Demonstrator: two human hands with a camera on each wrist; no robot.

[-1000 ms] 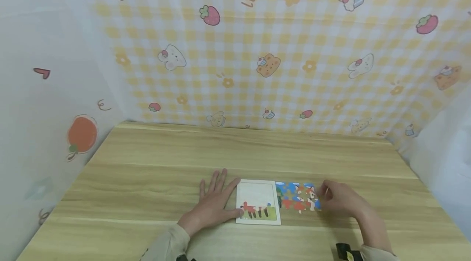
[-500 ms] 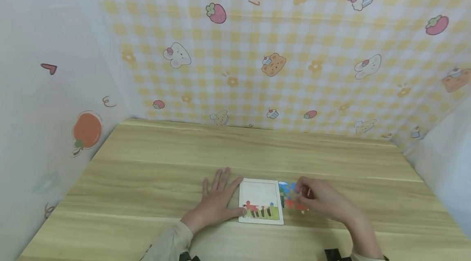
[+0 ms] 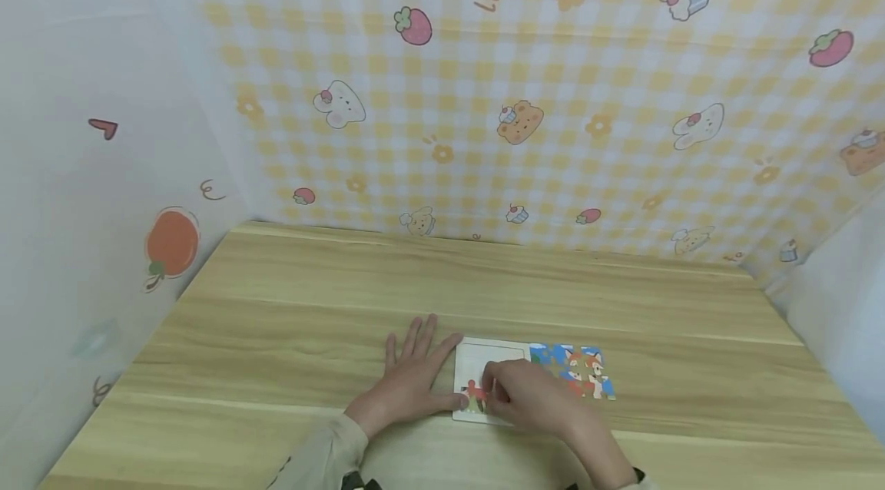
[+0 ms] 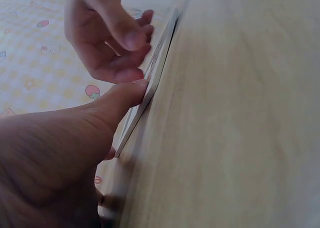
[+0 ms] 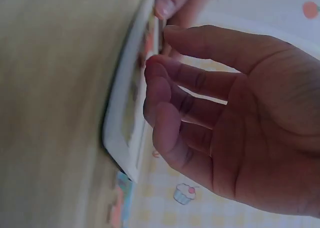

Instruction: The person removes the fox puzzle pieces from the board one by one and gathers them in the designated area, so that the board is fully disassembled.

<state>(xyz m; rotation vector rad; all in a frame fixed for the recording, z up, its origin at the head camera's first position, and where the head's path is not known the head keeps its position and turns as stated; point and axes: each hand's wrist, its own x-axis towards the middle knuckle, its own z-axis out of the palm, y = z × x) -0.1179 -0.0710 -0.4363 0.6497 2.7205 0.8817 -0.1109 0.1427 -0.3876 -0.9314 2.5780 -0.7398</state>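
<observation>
A white-framed puzzle tray (image 3: 491, 354) lies flat on the table, joined pieces (image 3: 473, 396) along its near part and a bare upper part. My left hand (image 3: 410, 392) is spread beside it, thumb on the tray's left edge, seen also in the left wrist view. My right hand (image 3: 535, 396) is over the tray's lower right, fingers bent. In the right wrist view, its thumb and forefinger pinch a thin puzzle piece (image 5: 161, 35) near the tray surface; its picture is hidden.
Several colourful puzzle pieces (image 3: 591, 376) with foxes and blue sky lie right of the tray, partly behind my right hand. The wooden table (image 3: 332, 275) runs back to a yellow checked cloth (image 3: 456, 75), with white cloth at both sides.
My right hand has moved left from the loose pieces to the lower part of the tray. My left hand stays on the tray's left edge. The head view has shifted slightly.
</observation>
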